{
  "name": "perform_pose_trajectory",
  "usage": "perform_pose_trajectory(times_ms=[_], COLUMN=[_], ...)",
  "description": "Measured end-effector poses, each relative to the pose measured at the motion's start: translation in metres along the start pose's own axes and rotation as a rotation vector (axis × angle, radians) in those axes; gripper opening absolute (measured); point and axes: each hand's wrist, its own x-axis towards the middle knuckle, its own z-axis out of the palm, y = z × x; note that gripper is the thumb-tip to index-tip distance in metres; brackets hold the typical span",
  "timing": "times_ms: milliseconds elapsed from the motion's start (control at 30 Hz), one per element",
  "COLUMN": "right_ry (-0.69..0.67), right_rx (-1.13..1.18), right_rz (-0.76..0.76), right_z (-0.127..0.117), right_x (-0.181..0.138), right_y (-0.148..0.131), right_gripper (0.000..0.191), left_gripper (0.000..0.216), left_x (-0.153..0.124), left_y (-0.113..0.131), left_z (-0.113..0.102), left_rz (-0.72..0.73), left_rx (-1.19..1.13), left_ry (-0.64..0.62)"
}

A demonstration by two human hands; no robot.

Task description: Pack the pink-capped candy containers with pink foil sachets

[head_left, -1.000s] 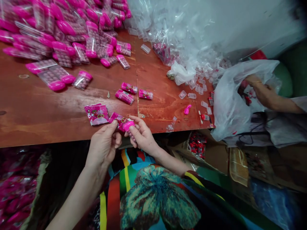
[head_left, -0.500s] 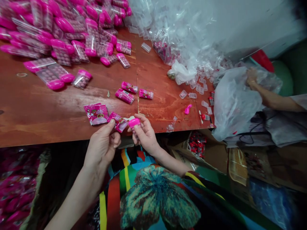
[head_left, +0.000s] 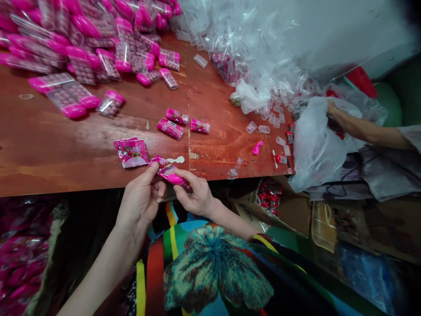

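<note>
My left hand [head_left: 142, 202] pinches a small pink printed label [head_left: 160, 163] at the near edge of the red wooden table [head_left: 82, 149]. My right hand [head_left: 196, 195] grips a clear candy case with a pink cap [head_left: 174, 177], pressed against that label. The two hands meet just off the table's front edge, above my lap. A short stack of pink labels [head_left: 131, 152] lies on the table just left of my hands. Three labelled pink cases [head_left: 179, 123] rest a little farther back.
A heap of pink-capped candy cases [head_left: 85, 39] fills the far left. Crumpled clear plastic and empty clear cases [head_left: 263, 66] cover the far right. Another person's hand [head_left: 342, 116] works in a white plastic bag [head_left: 315, 145] at the right edge. Boxes sit under the table.
My right hand has brought the pink-capped case down and left, from held apart to lying against the label in my left hand. The other person's arm shifted inside the bag.
</note>
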Motion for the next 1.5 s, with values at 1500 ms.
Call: perform_pose_trajectory(times_ms=[1500], right_ry=[-0.043], right_rx=[0.305], right_rz=[0.224], right_z=[0.001], right_x=[0.007], right_y=[-0.008], right_gripper=[0.036], left_gripper=[0.034], left_x=[-0.001], left_y=[-0.009], left_z=[-0.008], left_rz=[-0.002], left_rx=[0.117], left_ry=[-0.175])
